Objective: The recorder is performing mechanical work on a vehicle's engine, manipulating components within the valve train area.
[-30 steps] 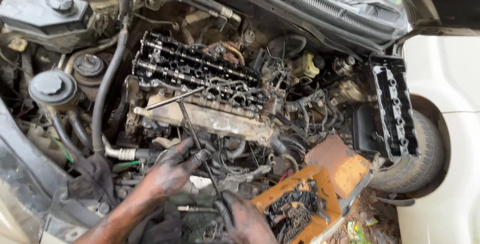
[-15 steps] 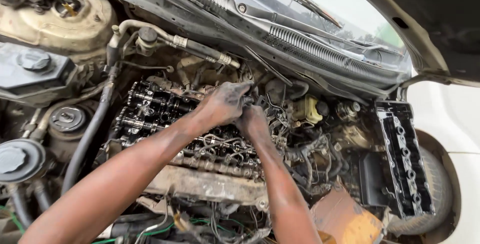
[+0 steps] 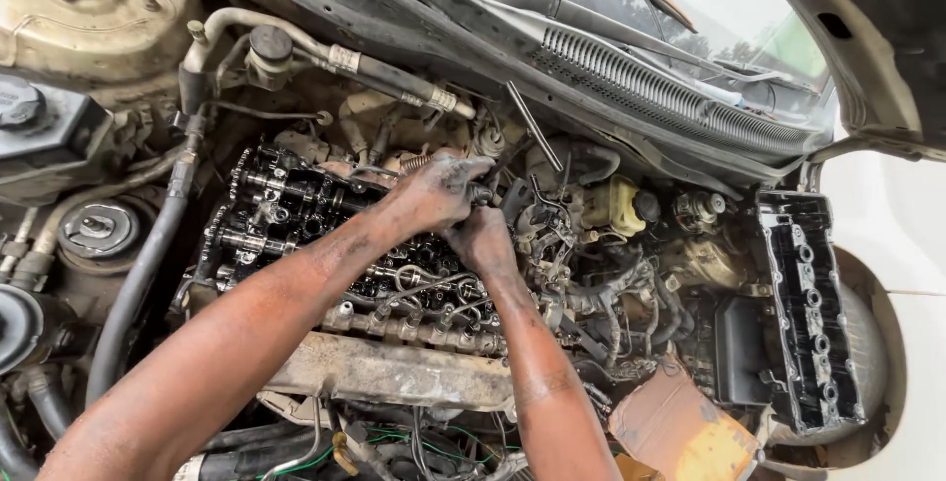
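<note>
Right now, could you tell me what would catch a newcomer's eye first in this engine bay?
First, the two greasy hands, left hand and right hand, meet at the rear edge of the exposed cylinder head in the middle. A thin metal rod slants up just behind them. At the right, the removed black valve cover stands on edge, with a piece of cardboard lower down.

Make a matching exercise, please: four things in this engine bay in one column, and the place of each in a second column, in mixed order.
Things:
1. left hand
2. removed black valve cover
3. yellowish fluid reservoir
4. piece of cardboard

Places:
A. lying at the far right, beside the fender
B. at the bottom, right of the right forearm
C. on the back edge of the open cylinder head, gripping a tool
D. behind the engine, just right of the hands

Pairs: 1-C, 2-A, 3-D, 4-B
</note>
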